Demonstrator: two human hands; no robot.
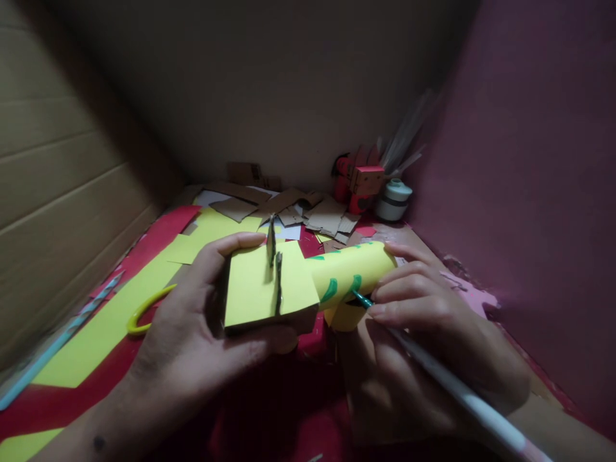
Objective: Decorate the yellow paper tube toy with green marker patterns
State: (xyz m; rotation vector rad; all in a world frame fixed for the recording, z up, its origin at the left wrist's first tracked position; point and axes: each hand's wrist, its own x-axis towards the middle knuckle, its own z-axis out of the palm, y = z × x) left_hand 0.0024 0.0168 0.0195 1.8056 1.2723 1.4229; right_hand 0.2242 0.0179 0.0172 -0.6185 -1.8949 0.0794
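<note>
"So, which step is in hand?"

"Marking, I'd say. The right hand [433, 327] grips a slim white-handled brush [452, 383] (it might be a pen; I can't make out any bristles), and its green tip meets one of the green strokes [357, 282] on the yellow cylinder [344, 264]."

"And the left?"

"The left hand [195, 321] clasps the yellow-faced box [253, 285], forefinger along the top edge, thumb beneath. Box and cylinder seem to form one piece, set between the two hands over the dark red surface [279, 410]. Some of the right fingers rest against the cylinder's far end."

"What would the next stroke call for?"

"A light touch, I think, with a firm left grip and perhaps a small turn to bring bare yellow forward. A dragging finger could smear the green if it's wet, which I can't tell."

"How do the materials look?"

"Smooth, matt, papery yellow, flat on the square face and curved round the tube. Two thin, dark-edged uprights [278, 282] stick out of the face. The strokes are leaf-like dashes. Farther back lie jagged cardboard scraps [330, 215], near a squat pale jar [395, 191] with a dark band."
</note>
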